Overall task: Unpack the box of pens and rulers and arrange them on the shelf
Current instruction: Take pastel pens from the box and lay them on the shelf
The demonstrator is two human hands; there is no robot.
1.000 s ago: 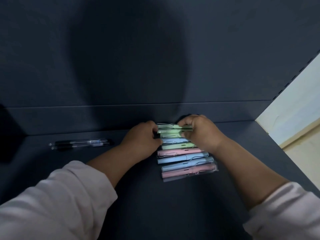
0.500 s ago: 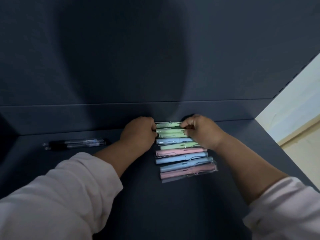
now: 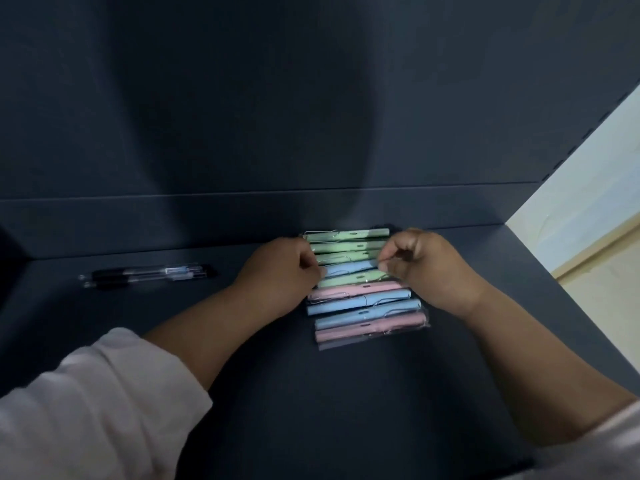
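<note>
Pastel pens (image 3: 363, 303): green, blue and pink, each in a clear sleeve, lying flat, side by side in one row; the left hand (image 3: 277, 275) and right hand (image 3: 426, 268) pinch the ends near the back.
Black pens (image 3: 145, 275): two, parallel, well left of the row.
Shelf (image 3: 346, 410): dark, carries both groups.

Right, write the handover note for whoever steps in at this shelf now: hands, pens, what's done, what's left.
Left hand: fingers curled on the left ends of the pastel pens, mid-row.
Right hand: pinches the right ends of the same pens.
Pastel pens: wrapped, side by side in a row on the shelf, the nearest ones slightly askew. The clear pens lie apart to the left.
Done: these pens are on the shelf.
Left: square up the row. No box or rulers in view, so the remainder is unknown.
</note>
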